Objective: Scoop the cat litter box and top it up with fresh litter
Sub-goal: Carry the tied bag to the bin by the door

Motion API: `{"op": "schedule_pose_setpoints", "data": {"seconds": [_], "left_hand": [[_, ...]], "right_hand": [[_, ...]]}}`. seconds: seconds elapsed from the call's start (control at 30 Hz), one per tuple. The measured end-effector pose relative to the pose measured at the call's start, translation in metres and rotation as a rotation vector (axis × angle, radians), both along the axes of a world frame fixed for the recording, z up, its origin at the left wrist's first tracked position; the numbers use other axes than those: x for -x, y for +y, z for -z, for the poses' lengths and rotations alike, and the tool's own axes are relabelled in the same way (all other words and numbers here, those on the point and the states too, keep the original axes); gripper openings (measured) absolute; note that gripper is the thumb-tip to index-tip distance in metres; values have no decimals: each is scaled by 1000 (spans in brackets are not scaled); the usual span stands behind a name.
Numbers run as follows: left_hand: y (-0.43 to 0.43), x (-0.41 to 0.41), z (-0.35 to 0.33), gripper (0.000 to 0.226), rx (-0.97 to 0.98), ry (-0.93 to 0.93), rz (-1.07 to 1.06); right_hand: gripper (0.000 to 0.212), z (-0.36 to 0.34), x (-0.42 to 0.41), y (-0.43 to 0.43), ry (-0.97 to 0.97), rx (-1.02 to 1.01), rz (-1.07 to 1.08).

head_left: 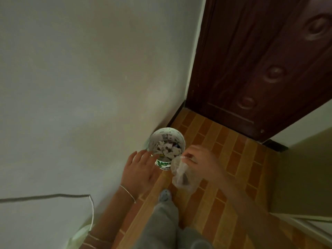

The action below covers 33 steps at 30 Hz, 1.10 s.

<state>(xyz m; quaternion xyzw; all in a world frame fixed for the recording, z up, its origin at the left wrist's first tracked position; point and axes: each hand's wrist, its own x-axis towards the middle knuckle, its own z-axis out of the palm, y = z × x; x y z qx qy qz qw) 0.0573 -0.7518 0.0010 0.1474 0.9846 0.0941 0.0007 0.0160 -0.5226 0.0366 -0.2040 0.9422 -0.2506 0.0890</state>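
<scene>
A clear plastic bag (183, 177) holding a dark clump hangs right of the white round bucket (162, 164) with green print, pinched at its top by the right hand (199, 159). The left hand (139, 169), fingers straight and empty, is at the bucket's left rim. The bucket stands on orange brick-patterned floor tiles (224, 151) against a white wall (80, 87), with a dark red wooden door (260, 69) beyond.

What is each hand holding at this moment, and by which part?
The right hand pinches a clear plastic bag by its gathered top edge, near the bucket. The left hand holds nothing; its fingers are straight.
</scene>
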Motion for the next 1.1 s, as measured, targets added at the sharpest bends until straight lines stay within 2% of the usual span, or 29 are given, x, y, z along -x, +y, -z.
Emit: {"op": "schedule_pose_setpoints", "data": {"seconds": [0.3,0.53,0.83,0.93,1.1], "left_hand": [[-17,92,15,43,-22,10,-37],[-18,137,40,45,-15,-67,-57],[-17,180,78,41,-83,-69,-137],[-14,193,85,41,-77,-32,-146],[-8,205,91,42,-59,-93,-168]], "right_hand": [[18,17,93,-19,-90,-42,-22],[11,50,152,-30,-94,-21,68],[18,97,219,-43,-127,-80,15],[21,114,237,-43,-209,-89,-26],[34,123,255,-39,-292,-115,-70]]}}
